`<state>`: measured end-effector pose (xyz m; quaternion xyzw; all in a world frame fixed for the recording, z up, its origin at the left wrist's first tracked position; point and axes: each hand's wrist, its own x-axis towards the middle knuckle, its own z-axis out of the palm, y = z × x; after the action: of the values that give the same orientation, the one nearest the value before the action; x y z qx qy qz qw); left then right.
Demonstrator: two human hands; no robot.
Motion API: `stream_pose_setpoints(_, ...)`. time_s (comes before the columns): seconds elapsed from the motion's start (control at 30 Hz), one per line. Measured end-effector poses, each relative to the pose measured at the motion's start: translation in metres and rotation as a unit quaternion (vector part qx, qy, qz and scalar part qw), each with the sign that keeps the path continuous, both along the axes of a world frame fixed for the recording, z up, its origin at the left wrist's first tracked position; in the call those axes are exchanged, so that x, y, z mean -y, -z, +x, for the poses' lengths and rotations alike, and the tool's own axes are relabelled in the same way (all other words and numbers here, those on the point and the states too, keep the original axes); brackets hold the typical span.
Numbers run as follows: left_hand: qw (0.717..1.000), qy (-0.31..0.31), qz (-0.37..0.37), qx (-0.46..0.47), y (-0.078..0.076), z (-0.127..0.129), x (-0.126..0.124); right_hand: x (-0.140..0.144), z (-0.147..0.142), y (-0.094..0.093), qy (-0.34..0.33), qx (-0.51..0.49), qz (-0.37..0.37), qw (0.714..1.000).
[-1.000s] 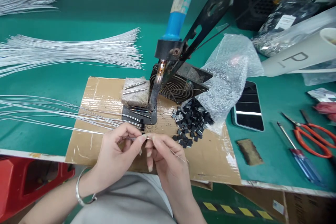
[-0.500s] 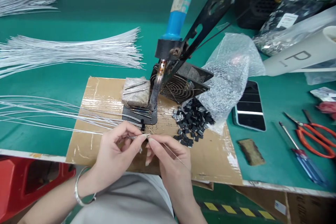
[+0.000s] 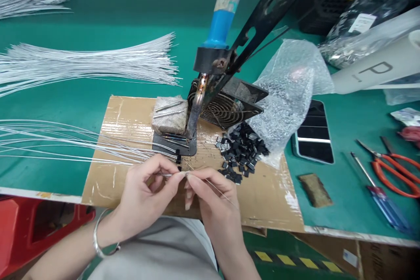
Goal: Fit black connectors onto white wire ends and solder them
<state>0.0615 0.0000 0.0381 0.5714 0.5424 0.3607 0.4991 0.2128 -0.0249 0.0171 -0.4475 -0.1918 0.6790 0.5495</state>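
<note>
My left hand (image 3: 149,197) is closed, thumb and forefinger pinching the end of a thin white wire. My right hand (image 3: 215,197) is closed as well, its fingertips meeting those of the left. A fine, straight wire (image 3: 219,192) like solder wire runs through its grip, sticking out past the fingers at both sides. The tiny piece between the fingertips is mostly hidden. Just beyond the hands, several white wires (image 3: 127,152) end in small black connectors (image 3: 178,156) on the cardboard (image 3: 108,140). A soldering iron (image 3: 197,109) in a stand points down above them.
A heap of small black connectors (image 3: 244,148) lies right of my hands, beside a plastic bag (image 3: 288,83). Behind the iron stands a fan (image 3: 226,105). A wire bundle (image 3: 92,65) lies left; a phone (image 3: 314,133), sponge (image 3: 315,190), screwdriver (image 3: 380,201) and orange-handled scissors (image 3: 390,170) lie right.
My joined fingertips have come slightly down towards me, uncovering a little more black connector just beyond them. Both hands keep their pinch; the view has shifted slightly.
</note>
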Motion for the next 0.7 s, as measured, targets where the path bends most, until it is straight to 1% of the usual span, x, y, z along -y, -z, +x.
stream_pose_setpoints(0.13, 1.0, 0.018, -0.01, -0.007, -0.001, -0.002, 0.0, -0.005, 0.004, -0.004, -0.023, -0.046, -0.026, 0.998)
stream_pose_setpoints(0.33, 0.999, 0.038, -0.009, -0.032, -0.005, -0.004, -0.003, -0.007, 0.012, -0.004, -0.062, -0.022, -0.037, 0.997)
stream_pose_setpoints(0.53, 0.999, 0.021, -0.037, -0.016, -0.007, -0.001, -0.006, -0.004, 0.013, -0.006, -0.056, 0.019, -0.031, 0.998)
stream_pose_setpoints(0.7, 0.999, 0.004, -0.036, -0.006, -0.007, 0.001, -0.006, -0.003, 0.011, -0.001, -0.058, -0.011, -0.017, 0.998)
